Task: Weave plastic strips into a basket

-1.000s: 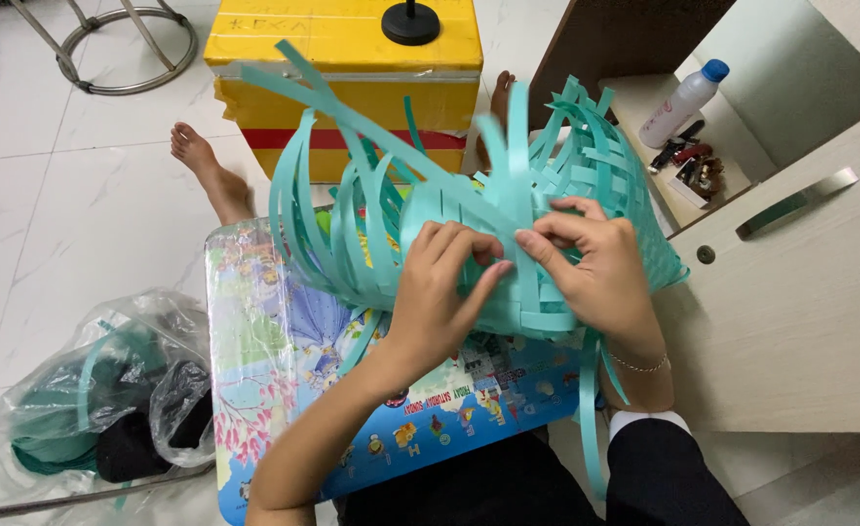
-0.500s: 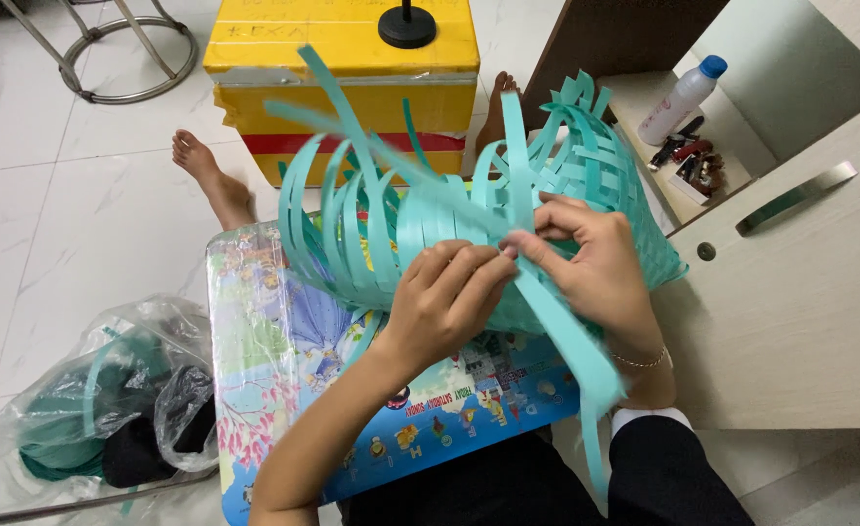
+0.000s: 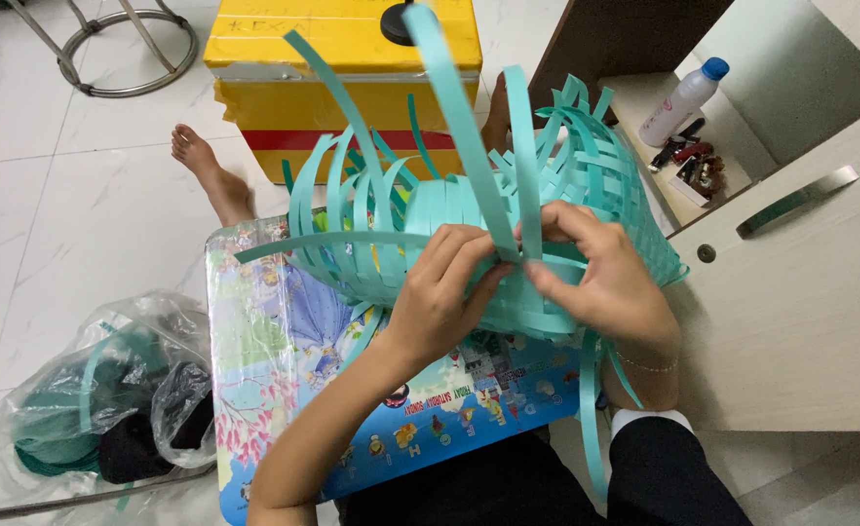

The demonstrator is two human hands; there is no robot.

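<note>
Both hands work a half-woven basket of flat turquoise plastic strips (image 3: pixel 469 234), which rests tipped on a small tabletop covered with a colourful cartoon print (image 3: pixel 284 370). The left hand (image 3: pixel 439 297) and right hand (image 3: pixel 600 278) are closed, pinching a long upright turquoise strip (image 3: pixel 464 117) where it meets the weave, likely to keep it taut and in line. A yellow box (image 3: pixel 342 68) stands behind, a clear plastic bag of strips (image 3: pixel 89 390) lies on the floor, and a white bottle (image 3: pixel 683 97) sits on a shelf.
</note>
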